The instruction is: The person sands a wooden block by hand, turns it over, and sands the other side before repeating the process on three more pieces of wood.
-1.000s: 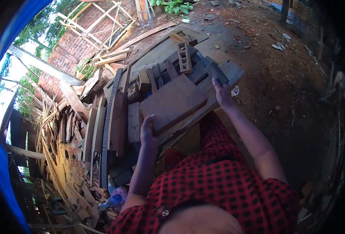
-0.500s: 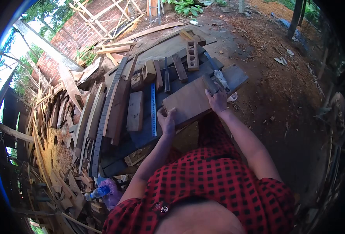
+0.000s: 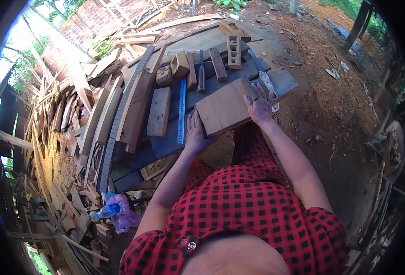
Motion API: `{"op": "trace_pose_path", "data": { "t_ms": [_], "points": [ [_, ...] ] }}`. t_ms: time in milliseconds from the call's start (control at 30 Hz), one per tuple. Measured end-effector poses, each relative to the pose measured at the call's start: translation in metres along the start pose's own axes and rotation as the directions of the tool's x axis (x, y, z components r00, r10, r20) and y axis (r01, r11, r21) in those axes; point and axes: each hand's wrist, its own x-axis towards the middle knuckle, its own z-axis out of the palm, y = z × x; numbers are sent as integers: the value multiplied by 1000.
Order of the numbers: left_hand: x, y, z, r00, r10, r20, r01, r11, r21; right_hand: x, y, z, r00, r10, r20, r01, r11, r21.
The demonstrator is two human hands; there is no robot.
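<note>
In the head view, a flat wooden board is seen lying on the near edge of the bench, between the two hands. The left hand is laid against the board's near left corner, with fingers spread and extended rather than curled; the palm is pressed to the edge, and nothing is clasped in it. The right hand is rested flat on the board's right end, with fingers splayed open over its top face. Whether anything is pinched beneath that hand cannot be told.

Just left of the board, a blue ruler is laid lengthwise on the bench, close to the left hand's fingertips. Further left, a short pale plank is placed parallel to the ruler. Beyond the board, a chisel and a wooden piece with square holes are set on the bench top, well apart from both hands. A pale object is seen just beyond the right hand's fingers; what it is cannot be made out. Below the bench, to the left, a plastic bottle is lying among wood scraps.
</note>
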Motion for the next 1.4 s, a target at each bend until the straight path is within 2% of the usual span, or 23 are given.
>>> {"op": "trace_pose_path", "data": {
  "t_ms": [33,100,167,233,333,367,433,500,567,667,733,800,833,867,900,933,967,1000,1067,1167,1267,1333,1400],
  "points": [
    [0,-1,4,1000,-12,-8,12,999,-34,0,-5,-3,1000,-1,17,1,1000,-23],
    [-2,-3,9,1000,-24,-11,23,997,-74,-18,-31,-9,994,-86,69,70,976,206],
    [-3,-2,8,999,16,-51,-19,998,-56,-49,-72,-20,947,-306,100,250,895,370],
    [-1,-16,22,996,69,-57,-68,997,19,-74,-105,-15,880,-474,41,428,827,365],
    [-2,-16,19,996,83,-42,-81,996,44,-63,-99,-19,837,-535,112,432,773,465],
    [-3,-11,13,999,51,-19,-51,999,-10,-51,-88,-14,812,-582,43,540,778,320],
    [-5,-8,8,999,40,-23,-41,998,-40,-9,-39,14,907,-411,93,317,810,494],
    [-4,-7,8,999,24,-32,-26,997,-73,16,-16,4,992,-99,81,74,959,272],
    [-3,-10,12,1000,-20,4,21,993,-113,35,0,19,998,-12,-56,14,999,30],
    [-3,-11,13,1000,-19,9,20,994,-104,37,-14,39,998,6,-58,-6,1000,0],
    [-4,-6,7,1000,-8,3,8,993,-115,19,-72,-13,971,-57,231,-6,965,262],
    [-4,-11,14,1000,4,2,-4,993,-120,-18,-99,12,947,-265,179,127,826,550],
    [-1,-20,26,995,87,-41,-85,995,58,-27,-107,10,950,-260,175,125,825,551],
    [3,-29,37,982,176,-71,-155,959,236,-34,-113,9,907,-421,17,370,815,446],
    [2,-24,31,981,179,-70,-158,958,239,-36,-116,8,807,-579,-115,584,755,298],
    [-1,-15,20,995,88,-53,-83,993,88,-26,-108,8,809,-576,-115,581,757,300],
    [-4,-7,12,1000,-1,-21,0,998,-65,-5,-91,9,881,-468,72,403,821,405],
    [-6,-5,9,1000,-2,-17,0,998,-63,14,-72,9,895,-355,270,199,860,469],
    [-5,-3,5,1000,4,6,-4,997,-71,36,-32,22,991,-127,-49,136,940,312],
    [-5,0,3,1000,-18,15,20,993,-114,49,0,37,998,-3,-70,10,994,110],
    [-6,-2,8,1000,5,-27,-8,992,-122,22,-37,9,981,-111,-162,137,978,155],
    [-5,-6,12,1000,7,-25,-10,992,-124,-11,-74,-5,955,-232,185,95,830,550],
    [-3,-20,24,1000,20,-6,-21,992,-127,-54,-107,-17,902,-431,-25,377,755,536]
  ]
}}
